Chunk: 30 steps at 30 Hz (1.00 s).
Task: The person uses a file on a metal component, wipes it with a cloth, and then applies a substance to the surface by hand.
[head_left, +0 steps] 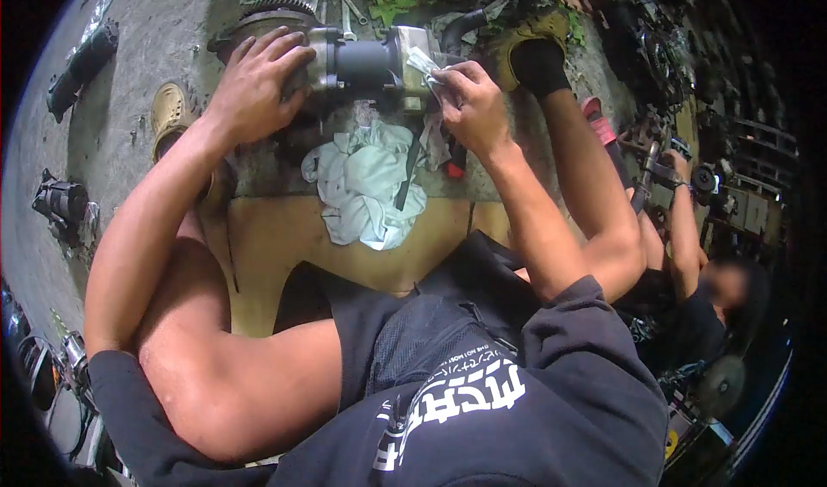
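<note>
A heavy machine part [366, 63] lies crosswise on the floor in front of me, with a dark cylinder between metal housings and a toothed gear [277, 9] behind its left end. My left hand [263, 82] curves over the left housing, fingers and thumb gripping it. Pinched in my right hand [469, 106] is a small white rag [422, 62], held against the right housing. A larger crumpled pale cloth [369, 181] lies just below the part, with a dark thin strip [408, 177] across its right side.
Wrenches [349, 13] lie behind the part. Under the pale cloth is a tan board [276, 229]. A dark motor-like part [60, 198] sits at the left, and a dark tube [82, 69] lies farther up. At the right a co-worker [685, 220] handles metal parts.
</note>
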### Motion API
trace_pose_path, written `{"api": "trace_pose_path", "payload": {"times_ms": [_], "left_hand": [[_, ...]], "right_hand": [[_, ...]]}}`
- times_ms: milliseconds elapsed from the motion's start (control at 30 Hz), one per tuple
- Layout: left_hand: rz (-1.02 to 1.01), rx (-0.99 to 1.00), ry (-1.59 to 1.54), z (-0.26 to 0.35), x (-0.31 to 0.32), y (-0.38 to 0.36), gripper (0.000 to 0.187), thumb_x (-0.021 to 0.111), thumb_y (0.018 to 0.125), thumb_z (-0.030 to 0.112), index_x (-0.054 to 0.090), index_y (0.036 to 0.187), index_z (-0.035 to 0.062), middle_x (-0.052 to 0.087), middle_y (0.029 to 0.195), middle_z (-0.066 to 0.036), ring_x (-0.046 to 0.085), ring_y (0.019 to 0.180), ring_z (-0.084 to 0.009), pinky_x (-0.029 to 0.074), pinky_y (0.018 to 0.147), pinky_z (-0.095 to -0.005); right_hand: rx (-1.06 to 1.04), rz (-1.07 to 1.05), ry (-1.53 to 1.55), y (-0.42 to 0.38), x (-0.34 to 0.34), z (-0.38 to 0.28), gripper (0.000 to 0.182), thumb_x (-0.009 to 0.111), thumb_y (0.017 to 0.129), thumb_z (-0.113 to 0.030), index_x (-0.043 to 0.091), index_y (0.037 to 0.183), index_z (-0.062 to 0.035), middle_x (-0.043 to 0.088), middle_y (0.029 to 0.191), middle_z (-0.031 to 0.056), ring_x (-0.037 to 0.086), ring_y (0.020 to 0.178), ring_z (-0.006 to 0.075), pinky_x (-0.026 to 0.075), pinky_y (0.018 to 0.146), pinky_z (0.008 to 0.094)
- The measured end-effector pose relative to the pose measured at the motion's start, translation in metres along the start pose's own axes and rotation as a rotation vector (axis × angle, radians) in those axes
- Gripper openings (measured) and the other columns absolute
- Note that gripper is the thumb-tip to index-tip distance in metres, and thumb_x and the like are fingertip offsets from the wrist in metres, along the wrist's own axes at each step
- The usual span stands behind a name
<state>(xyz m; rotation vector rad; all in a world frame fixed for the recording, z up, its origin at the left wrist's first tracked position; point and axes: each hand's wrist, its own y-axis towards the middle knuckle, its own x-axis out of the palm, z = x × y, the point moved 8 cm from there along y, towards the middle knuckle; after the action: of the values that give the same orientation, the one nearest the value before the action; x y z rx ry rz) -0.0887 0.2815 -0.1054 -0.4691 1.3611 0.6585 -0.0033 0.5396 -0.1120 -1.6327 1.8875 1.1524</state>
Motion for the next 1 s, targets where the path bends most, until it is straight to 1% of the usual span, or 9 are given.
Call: {"api": "trace_pose_path", "payload": {"times_ms": [167,267,367,400,533,633,800,900,1000], "left_hand": [[-0.014,-0.013,0.007,0.002,-0.003,0.001,0.051,0.066,0.09,0.028,0.056,0.138,0.0128,0.046,0.152,-0.012,0.035,0.147,-0.032,0.025,0.121,-0.0539],[-0.012,-0.008,-0.007,0.001,-0.003,0.0,0.051,0.066,0.091,0.028,0.056,0.138,0.0129,0.046,0.152,-0.011,0.035,0.147,-0.0319,0.025,0.121,-0.054],[-0.019,-0.01,0.001,0.0,-0.001,0.002,0.051,0.066,0.09,0.028,0.056,0.138,0.0129,0.046,0.152,-0.012,0.035,0.147,-0.0321,0.026,0.121,-0.0538],[-0.003,0.001,-0.002,0.0,0.0,0.001,0.051,0.066,0.09,0.028,0.056,0.138,0.0127,0.046,0.153,-0.012,0.035,0.147,-0.0322,0.026,0.121,-0.0537],[0.008,-0.022,0.0,0.001,-0.003,-0.002,0.052,0.066,0.09,0.028,0.056,0.138,0.0121,0.045,0.153,-0.013,0.035,0.147,-0.0327,0.025,0.121,-0.0535],[0.021,-0.012,0.0,-0.002,0.001,-0.001,0.051,0.066,0.09,0.028,0.057,0.138,0.0118,0.045,0.153,-0.014,0.035,0.147,-0.0331,0.025,0.121,-0.0536],[0.03,-0.027,-0.018,-0.006,0.001,0.001,0.049,0.067,0.09,0.028,0.058,0.136,0.0114,0.047,0.152,-0.014,0.036,0.146,-0.0333,0.027,0.121,-0.0515],[0.041,-0.019,-0.022,-0.008,0.0,0.003,0.049,0.067,0.09,0.027,0.058,0.135,0.0112,0.047,0.152,-0.014,0.037,0.146,-0.033,0.028,0.12,-0.0507],[0.036,-0.047,-0.017,-0.005,0.0,-0.002,0.049,0.067,0.089,0.027,0.058,0.135,0.0109,0.049,0.15,-0.013,0.038,0.145,-0.0323,0.028,0.12,-0.0508]], "right_hand": [[-0.105,-0.014,-0.053,0.031,0.006,0.001,0.02,0.071,0.081,-0.005,0.074,0.101,-0.0046,0.066,0.097,0.016,0.069,0.087,0.0355,0.057,0.078,0.0423],[-0.042,0.011,-0.217,0.05,0.016,0.009,0.018,0.068,0.083,-0.012,0.073,0.099,-0.004,0.065,0.1,0.0183,0.068,0.089,0.0382,0.057,0.081,0.0464],[0.073,0.052,-0.3,0.058,0.017,0.009,0.019,0.068,0.083,-0.013,0.072,0.097,-0.0024,0.064,0.1,0.021,0.068,0.088,0.0399,0.057,0.081,0.0475],[0.055,0.04,-0.33,0.055,0.018,0.007,0.019,0.068,0.082,-0.014,0.071,0.095,-0.001,0.062,0.097,0.0224,0.067,0.087,0.0411,0.056,0.08,0.0488],[0.007,-0.079,-0.277,0.04,0.012,-0.004,0.017,0.069,0.08,-0.011,0.071,0.094,-0.0022,0.06,0.092,0.0206,0.067,0.086,0.0405,0.057,0.079,0.0472],[-0.019,-0.119,-0.236,0.053,0.012,0.007,0.024,0.076,0.076,-0.015,0.073,0.096,-0.0026,0.063,0.091,0.0199,0.067,0.087,0.0381,0.057,0.078,0.0454],[0.004,-0.021,-0.239,0.074,0.019,0.021,0.032,0.079,0.075,-0.024,0.074,0.099,-0.0041,0.068,0.097,0.0203,0.068,0.09,0.0368,0.057,0.083,0.0446],[0.063,-0.043,-0.345,0.071,0.018,0.022,0.032,0.078,0.075,-0.023,0.074,0.101,-0.0049,0.069,0.096,0.0187,0.068,0.09,0.0369,0.057,0.083,0.045],[0.114,-0.049,-0.32,0.061,0.014,0.017,0.031,0.077,0.073,-0.023,0.073,0.098,-0.0049,0.069,0.094,0.0172,0.069,0.088,0.0361,0.056,0.081,0.0449]]}}
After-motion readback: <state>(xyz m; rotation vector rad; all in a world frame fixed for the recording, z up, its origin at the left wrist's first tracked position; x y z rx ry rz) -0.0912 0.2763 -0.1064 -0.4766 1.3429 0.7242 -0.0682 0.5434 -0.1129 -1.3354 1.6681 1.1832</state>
